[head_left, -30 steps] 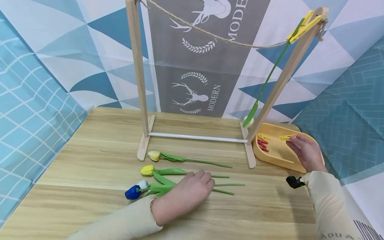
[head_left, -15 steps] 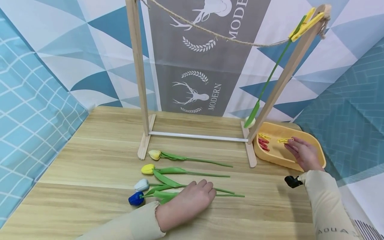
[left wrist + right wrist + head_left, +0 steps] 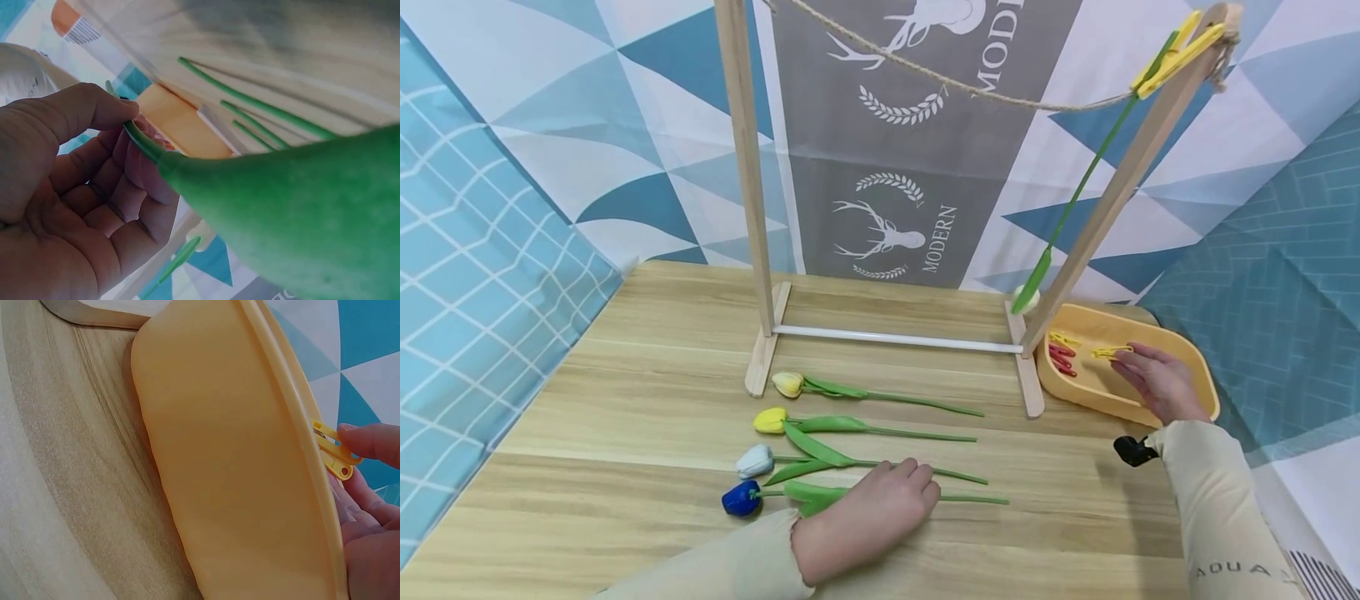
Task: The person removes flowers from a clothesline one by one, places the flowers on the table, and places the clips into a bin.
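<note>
My left hand point(image 3: 880, 517) pinches the green stem point(image 3: 147, 144) of the blue tulip point(image 3: 742, 497) between thumb and fingers, low over the table; the hand covers the middle of that stem in the head view. Beyond it lie a white tulip point(image 3: 755, 461), a bright yellow tulip point(image 3: 771, 420) and a pale yellow tulip point(image 3: 788, 384), stems pointing right. Over the orange bin point(image 3: 1097, 404), my right hand point(image 3: 1161, 379) holds a yellow clothespin point(image 3: 334, 453) by thumb and fingertips. Yellow clothespins point(image 3: 1065, 340) and red clothespins point(image 3: 1062, 360) lie in the bin's left end.
A wooden frame with two posts point(image 3: 748, 175) and a white crossbar point(image 3: 895, 337) stands at the back. Its rope point(image 3: 955, 83) sags between the posts. Near the right post, another yellow clothespin point(image 3: 1176, 58) clips a white tulip point(image 3: 1037, 279) upside down.
My left hand has drawn the blue tulip slightly toward the front edge, apart from the white tulip it overlapped. The clothespin in my right hand has shifted a little left and lower.
</note>
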